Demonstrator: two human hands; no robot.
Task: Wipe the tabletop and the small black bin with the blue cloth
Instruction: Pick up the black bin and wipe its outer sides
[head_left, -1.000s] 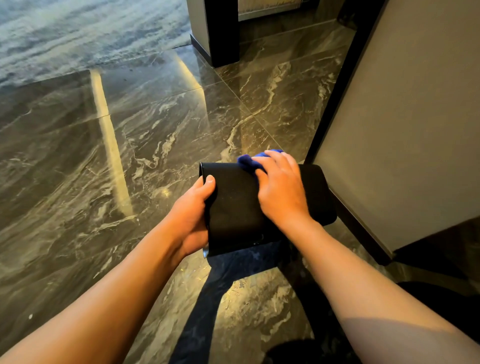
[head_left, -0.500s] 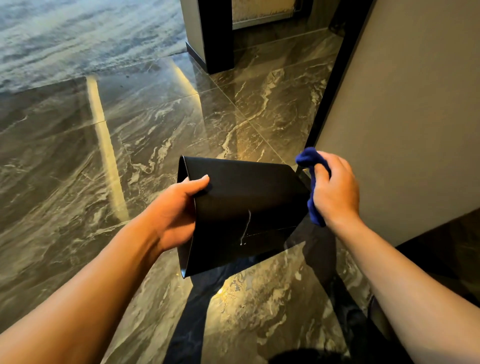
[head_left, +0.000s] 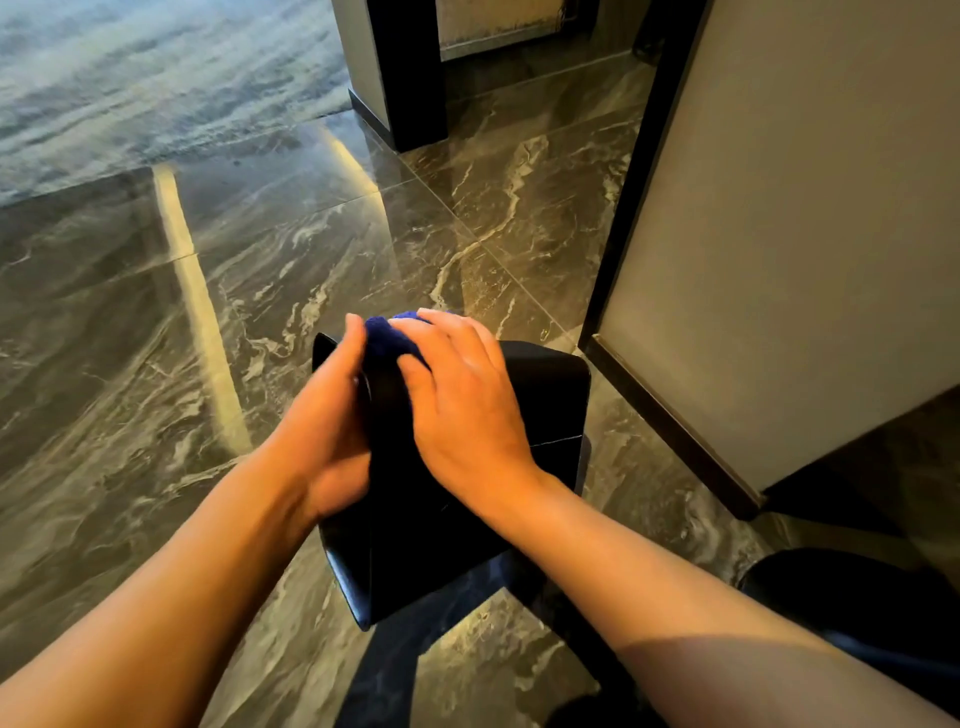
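The right hand (head_left: 467, 410) presses the blue cloth (head_left: 387, 335) flat against the upper side of the black bin (head_left: 540, 395), fingers spread over the cloth, so its grip is clamped on the cloth between palm and bin; half a second ago this hand was off to the right of the bin with the cloth bunched in it. The left hand (head_left: 324, 431) holds the bin at its open rim on the left, thumb up along the edge, its grip clamped on the rim; it has shifted higher on the rim than before. The bin is held in the air on its side, above the glossy marble floor (head_left: 234, 291), and sits more upright and nearer the body than earlier. A grey panel (head_left: 779, 234) stands to the right.
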